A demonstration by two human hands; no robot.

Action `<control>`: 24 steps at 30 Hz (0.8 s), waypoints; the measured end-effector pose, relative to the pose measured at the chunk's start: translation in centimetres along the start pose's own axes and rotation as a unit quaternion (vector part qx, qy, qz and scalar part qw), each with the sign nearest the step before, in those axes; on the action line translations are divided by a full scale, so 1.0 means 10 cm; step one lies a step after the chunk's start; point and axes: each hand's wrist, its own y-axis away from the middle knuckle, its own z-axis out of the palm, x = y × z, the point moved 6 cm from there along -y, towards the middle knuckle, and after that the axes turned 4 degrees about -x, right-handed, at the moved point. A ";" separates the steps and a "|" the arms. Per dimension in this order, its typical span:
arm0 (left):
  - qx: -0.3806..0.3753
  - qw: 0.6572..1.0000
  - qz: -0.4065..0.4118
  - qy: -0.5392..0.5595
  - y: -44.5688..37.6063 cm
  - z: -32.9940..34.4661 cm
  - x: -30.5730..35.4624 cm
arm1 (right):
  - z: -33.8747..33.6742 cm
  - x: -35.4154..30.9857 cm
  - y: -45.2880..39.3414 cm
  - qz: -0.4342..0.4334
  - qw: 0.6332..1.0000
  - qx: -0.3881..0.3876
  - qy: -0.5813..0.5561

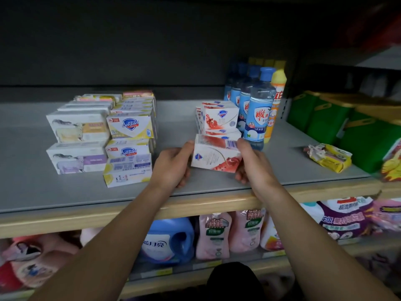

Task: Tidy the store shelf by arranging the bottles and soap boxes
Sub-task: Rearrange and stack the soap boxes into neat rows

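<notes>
Holding: both hands are gripping one red soap box.
Left hand: squeezing its left end.
Right hand: squeezing its right end.

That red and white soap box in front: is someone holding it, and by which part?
Yes. Both hands hold the red and white soap box by its short ends: left hand on the left end, right hand on the right.

red-and-white soap box, blue bottles, grey shelf
</notes>
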 end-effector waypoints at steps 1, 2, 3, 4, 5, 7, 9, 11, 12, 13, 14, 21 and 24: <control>0.002 1.000 0.005 -0.009 0.00 0.00 0.00 | -0.01 0.01 0.00 -0.008 1.000 0.001 -0.015; 0.001 1.000 0.012 -0.016 0.00 0.01 0.00 | -0.02 0.01 0.00 -0.018 0.999 -0.003 -0.031; -0.002 1.000 0.016 -0.018 0.01 0.01 0.00 | -0.02 0.00 0.01 -0.030 0.998 -0.012 -0.047; -0.005 1.000 0.016 -0.014 0.02 0.01 -0.01 | -0.01 0.00 0.02 -0.039 0.997 -0.025 -0.068; -0.009 1.000 0.014 -0.005 0.02 0.01 -0.01 | 0.00 0.00 0.02 -0.050 0.994 -0.038 -0.092; -0.019 1.000 0.010 0.011 0.02 0.01 -0.02 | 0.01 -0.01 0.03 -0.079 0.987 -0.069 -0.123; -0.033 0.999 0.016 0.015 0.01 0.02 -0.02 | 0.01 -0.03 0.04 -0.117 0.981 -0.098 -0.124; -0.052 0.998 0.032 0.013 0.00 0.05 -0.02 | 0.01 -0.07 0.06 -0.151 0.975 -0.115 -0.116; -0.060 0.997 0.038 0.008 0.00 0.06 -0.02 | 0.01 -0.08 0.06 -0.160 0.974 -0.118 -0.111; -0.068 0.997 0.041 0.004 -0.01 0.07 -0.03 | 0.01 -0.08 0.06 -0.164 0.973 -0.118 -0.108; -0.075 0.996 0.043 0.002 -0.01 0.07 -0.03 | 0.02 -0.08 0.06 -0.167 0.973 -0.118 -0.109; -0.110 0.991 0.057 0.043 -0.03 0.08 -0.04 | 0.00 0.00 -0.01 -0.171 0.980 -0.090 -0.046; -0.116 0.988 0.074 0.063 0.00 0.04 -0.04 | 0.02 0.03 -0.04 -0.159 0.983 -0.087 -0.006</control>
